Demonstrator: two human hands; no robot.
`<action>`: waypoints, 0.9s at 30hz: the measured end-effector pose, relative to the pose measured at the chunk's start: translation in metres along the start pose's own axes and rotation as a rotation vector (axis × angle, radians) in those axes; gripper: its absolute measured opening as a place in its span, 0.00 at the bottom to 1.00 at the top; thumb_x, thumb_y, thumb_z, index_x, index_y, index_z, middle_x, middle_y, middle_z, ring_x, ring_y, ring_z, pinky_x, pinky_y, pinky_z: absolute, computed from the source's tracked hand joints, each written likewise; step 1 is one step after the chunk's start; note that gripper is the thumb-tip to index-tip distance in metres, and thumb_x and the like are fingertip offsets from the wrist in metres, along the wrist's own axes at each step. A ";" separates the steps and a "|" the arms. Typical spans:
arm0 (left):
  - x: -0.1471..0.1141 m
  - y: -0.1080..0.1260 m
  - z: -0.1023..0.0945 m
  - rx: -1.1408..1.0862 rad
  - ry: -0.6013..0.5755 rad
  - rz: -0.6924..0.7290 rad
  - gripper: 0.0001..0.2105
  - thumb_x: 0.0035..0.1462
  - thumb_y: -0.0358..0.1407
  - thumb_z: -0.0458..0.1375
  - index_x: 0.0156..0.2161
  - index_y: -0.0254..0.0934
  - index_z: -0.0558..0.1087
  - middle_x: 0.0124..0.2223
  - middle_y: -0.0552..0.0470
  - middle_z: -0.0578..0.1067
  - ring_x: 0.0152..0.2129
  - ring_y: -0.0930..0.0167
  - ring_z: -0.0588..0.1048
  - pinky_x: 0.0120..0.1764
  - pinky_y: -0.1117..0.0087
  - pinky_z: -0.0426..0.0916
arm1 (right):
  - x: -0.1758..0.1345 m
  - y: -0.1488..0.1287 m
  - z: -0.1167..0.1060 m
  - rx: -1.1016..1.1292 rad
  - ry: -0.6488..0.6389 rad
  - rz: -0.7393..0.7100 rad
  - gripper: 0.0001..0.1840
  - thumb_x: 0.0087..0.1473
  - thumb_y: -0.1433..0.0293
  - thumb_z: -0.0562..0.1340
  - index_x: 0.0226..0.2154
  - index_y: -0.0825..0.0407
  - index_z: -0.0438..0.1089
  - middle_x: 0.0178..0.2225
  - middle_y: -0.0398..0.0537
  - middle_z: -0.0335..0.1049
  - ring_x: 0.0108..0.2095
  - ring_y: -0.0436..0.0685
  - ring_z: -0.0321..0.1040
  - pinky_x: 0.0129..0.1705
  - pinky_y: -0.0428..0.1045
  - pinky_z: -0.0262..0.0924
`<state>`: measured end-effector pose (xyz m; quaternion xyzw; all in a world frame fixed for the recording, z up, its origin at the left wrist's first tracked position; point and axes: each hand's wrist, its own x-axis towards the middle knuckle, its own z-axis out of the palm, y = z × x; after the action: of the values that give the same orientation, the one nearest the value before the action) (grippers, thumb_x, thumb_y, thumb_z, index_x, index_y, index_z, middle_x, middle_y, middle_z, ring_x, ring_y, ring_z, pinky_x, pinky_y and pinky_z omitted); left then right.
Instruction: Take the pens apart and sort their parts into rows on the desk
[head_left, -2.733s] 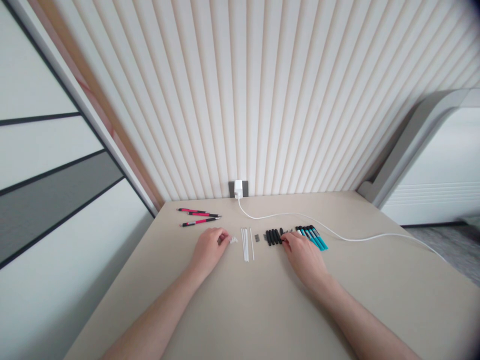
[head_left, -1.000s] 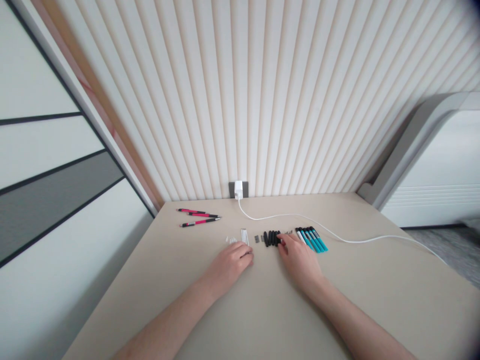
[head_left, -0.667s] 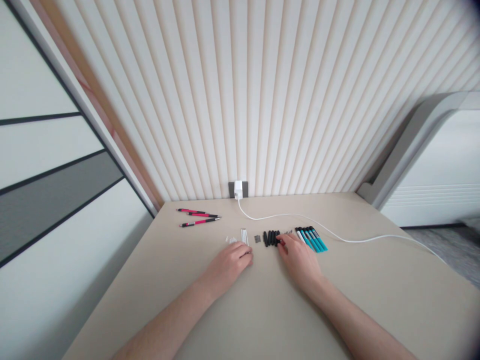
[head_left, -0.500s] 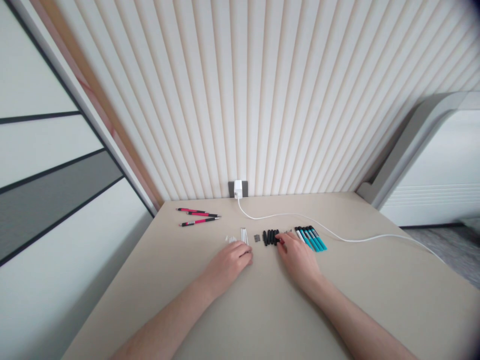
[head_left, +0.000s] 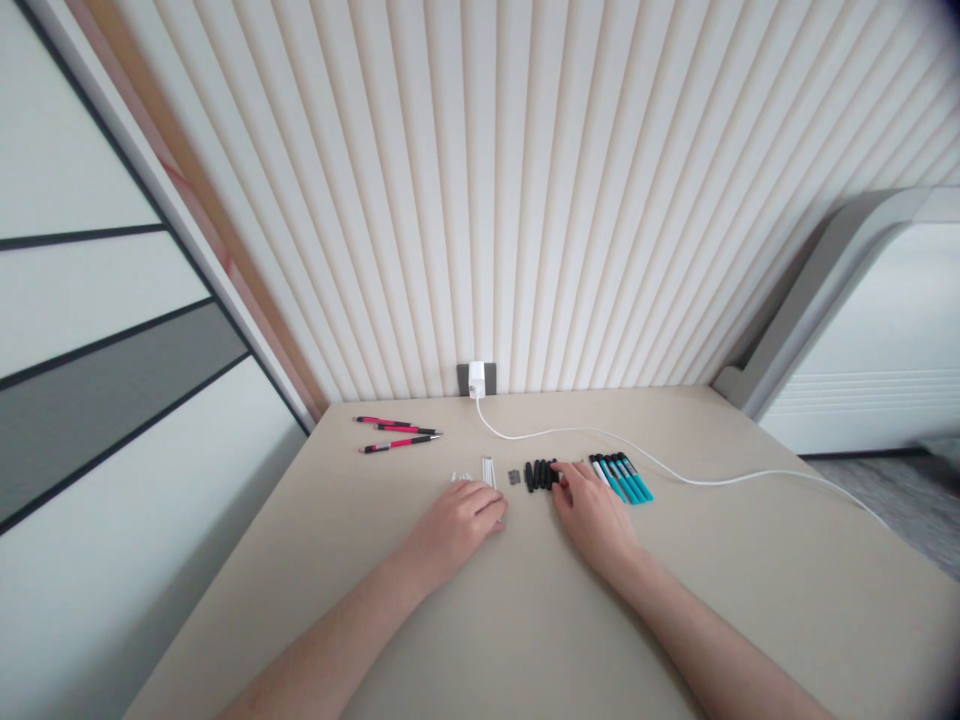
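My left hand rests on the table with its fingers curled together, next to a row of thin white tubes and smaller white pieces. Whatever its fingertips may hold is hidden. A patch of tiny grey metal parts lies between my hands. Several black pen grips stand side by side in a row. My right hand has thumb and forefinger closed at the rightmost grip. Just beyond that hand, several turquoise pen barrels with black ends are lined up. Small parts are partly covered by the right hand.
Three pink-and-black pens lie at the back left of the table. A white charger sits in the wall socket. Its cable runs across the back to the right edge. A ribbed wall stands behind.
My right hand has shifted very slightly left and up against the rightmost black grip. My left hand stays nearly still.
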<state>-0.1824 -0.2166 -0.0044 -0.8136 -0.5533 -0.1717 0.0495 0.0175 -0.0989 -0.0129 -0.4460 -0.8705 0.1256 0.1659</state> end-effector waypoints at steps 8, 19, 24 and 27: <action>-0.011 -0.032 -0.005 0.031 0.144 -0.274 0.11 0.62 0.32 0.54 0.49 0.37 0.72 0.46 0.46 0.75 0.45 0.64 0.72 0.49 0.59 0.68 | 0.000 0.000 0.001 -0.063 -0.040 0.011 0.16 0.62 0.69 0.53 0.49 0.49 0.69 0.44 0.50 0.71 0.41 0.55 0.70 0.37 0.47 0.57; -0.008 -0.043 0.002 -0.127 0.080 -0.278 0.10 0.63 0.32 0.55 0.46 0.39 0.76 0.42 0.49 0.75 0.42 0.67 0.71 0.47 0.64 0.68 | -0.001 -0.001 0.000 -0.061 -0.016 0.011 0.15 0.61 0.71 0.53 0.46 0.49 0.71 0.43 0.49 0.72 0.39 0.55 0.70 0.36 0.46 0.56; -0.007 -0.043 0.002 -0.134 0.065 -0.281 0.09 0.62 0.30 0.54 0.43 0.38 0.77 0.40 0.49 0.75 0.41 0.67 0.70 0.46 0.64 0.68 | -0.003 -0.003 0.001 -0.028 -0.010 0.007 0.17 0.60 0.72 0.52 0.47 0.50 0.71 0.44 0.49 0.72 0.40 0.55 0.70 0.38 0.46 0.57; -0.008 -0.044 0.004 -0.156 0.069 -0.284 0.10 0.63 0.29 0.53 0.43 0.38 0.77 0.40 0.50 0.75 0.42 0.67 0.70 0.46 0.64 0.68 | -0.004 -0.004 0.003 0.002 0.001 0.000 0.17 0.60 0.71 0.53 0.50 0.50 0.69 0.44 0.50 0.72 0.41 0.55 0.70 0.40 0.46 0.58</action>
<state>-0.2247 -0.2053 -0.0153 -0.7221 -0.6459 -0.2471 -0.0198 0.0153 -0.1047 -0.0146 -0.4459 -0.8703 0.1260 0.1668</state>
